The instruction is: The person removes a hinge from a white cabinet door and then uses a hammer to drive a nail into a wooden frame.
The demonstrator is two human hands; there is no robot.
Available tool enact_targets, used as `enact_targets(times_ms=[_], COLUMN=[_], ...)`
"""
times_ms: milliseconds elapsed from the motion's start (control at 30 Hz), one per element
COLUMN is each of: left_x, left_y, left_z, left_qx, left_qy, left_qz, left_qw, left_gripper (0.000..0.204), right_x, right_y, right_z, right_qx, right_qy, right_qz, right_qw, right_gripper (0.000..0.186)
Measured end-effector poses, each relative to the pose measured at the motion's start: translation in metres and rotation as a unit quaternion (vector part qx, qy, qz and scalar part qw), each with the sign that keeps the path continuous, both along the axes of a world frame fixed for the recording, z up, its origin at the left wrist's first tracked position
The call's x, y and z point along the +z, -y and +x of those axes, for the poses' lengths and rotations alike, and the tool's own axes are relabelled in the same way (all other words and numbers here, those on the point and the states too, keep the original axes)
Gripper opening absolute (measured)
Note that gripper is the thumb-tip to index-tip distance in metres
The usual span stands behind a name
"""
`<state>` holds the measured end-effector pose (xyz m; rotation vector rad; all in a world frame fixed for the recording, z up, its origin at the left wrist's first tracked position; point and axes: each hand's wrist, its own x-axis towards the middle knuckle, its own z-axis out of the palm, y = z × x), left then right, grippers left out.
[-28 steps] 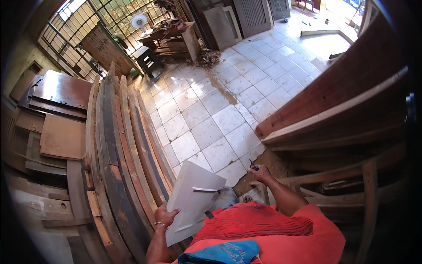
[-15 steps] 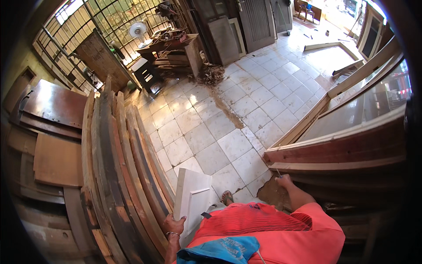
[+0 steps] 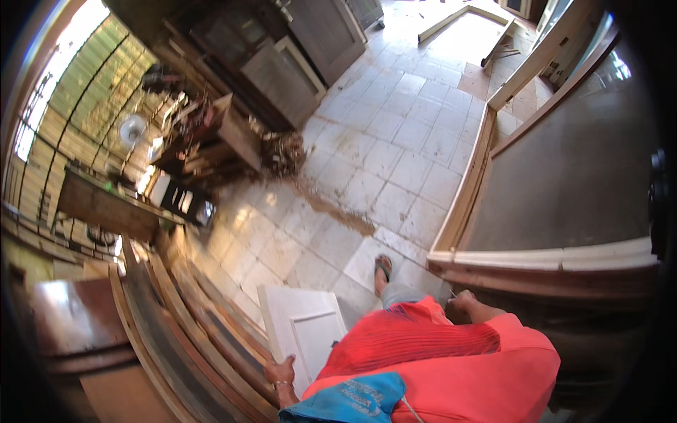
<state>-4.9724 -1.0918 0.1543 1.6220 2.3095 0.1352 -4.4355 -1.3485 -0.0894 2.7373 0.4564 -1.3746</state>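
Note:
My left hand [image 3: 280, 371] grips the edge of a white panelled cabinet door [image 3: 282, 324], its thumb over the front face. The door stands tilted at my left side, with a raised rectangular moulding on it. On the right, my right hand [image 3: 462, 303] is closed near my hip, and a thin, slim tip pokes out of it; what it belongs to is hidden. Beside that hand runs the lower edge of a large wooden frame with a dark panel [image 3: 557, 169]. One of my sandalled feet [image 3: 383, 269] is on the tiles.
Long wooden planks [image 3: 204, 331] lean in a row on the left, next to brown boards [image 3: 81, 310]. Ahead are a cluttered workbench [image 3: 236, 134], a pile of wood scraps [image 3: 283, 151] and a black stool [image 3: 185, 197]. An angled wooden frame [image 3: 451, 21] lies farther off on the tiled floor [image 3: 395, 141].
My view has turned and moved, and the room has shifted leftward. A foot has stepped forward. Both hands keep their holds, and the white door has come along with me.

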Motion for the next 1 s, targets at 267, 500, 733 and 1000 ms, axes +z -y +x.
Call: enact_targets(times_ms=[267,500,733,1000], left_x=[0.023,0.020,0.001,-0.003], left_y=[-0.214,-0.409,-0.624,-0.863], left_z=[0.104,0.184,0.278,0.424], left_qx=[-0.031,-0.062,-0.134,-0.215], left_qy=[0.040,0.095,0.065,0.042], left_qz=[0.005,0.034,0.010,0.012], left_qw=[0.999,0.993,0.989,0.976], left_gripper=[0.046,0.045,0.050,0.054], right_x=[0.042,0.088,0.047,0.015], right_y=[-0.302,-0.573,-0.656,-0.618], right_z=[0.140,0.201,0.243,0.281], right_qx=[0.067,0.064,0.092,-0.265], right_qy=[0.008,0.061,0.067,-0.008], right_qz=[0.064,0.279,0.190,0.091], right_qw=[0.996,0.956,0.975,0.960], right_gripper=[0.055,0.057,0.056,0.044])
